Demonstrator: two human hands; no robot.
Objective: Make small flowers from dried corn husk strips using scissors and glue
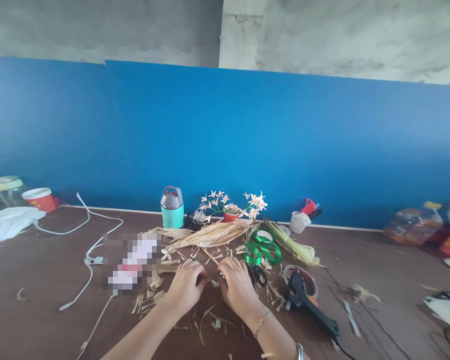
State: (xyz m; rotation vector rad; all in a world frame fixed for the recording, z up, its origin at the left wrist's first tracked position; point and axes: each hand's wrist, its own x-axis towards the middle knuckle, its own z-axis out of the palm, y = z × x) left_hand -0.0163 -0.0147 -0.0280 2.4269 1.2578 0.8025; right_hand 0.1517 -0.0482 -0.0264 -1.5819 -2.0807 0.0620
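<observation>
My left hand (187, 285) is low over the brown table with its fingers curled and thumb drawn in. Close beside it, my right hand (238, 285) bends its fingers the same way, with a small whitish bit at its fingertips. What either hand grips is hidden or too small to name. Between them lies a pale husk scrap (213, 283), and a thin tan stick (210, 256) sits just beyond. Small cut husk pieces (150, 300) are scattered around. Black scissors (261, 276) and a green ribbon (264, 250) lie right of my right hand.
A black glue gun (303, 300) rests by a tape roll (314, 280) at right. Behind are dried corn husks (213, 234), husk flowers (255, 204) in a red cup (231, 216), and a turquoise flask (173, 216). White cables (92, 272) trail at left. A blue panel (225, 140) stands behind.
</observation>
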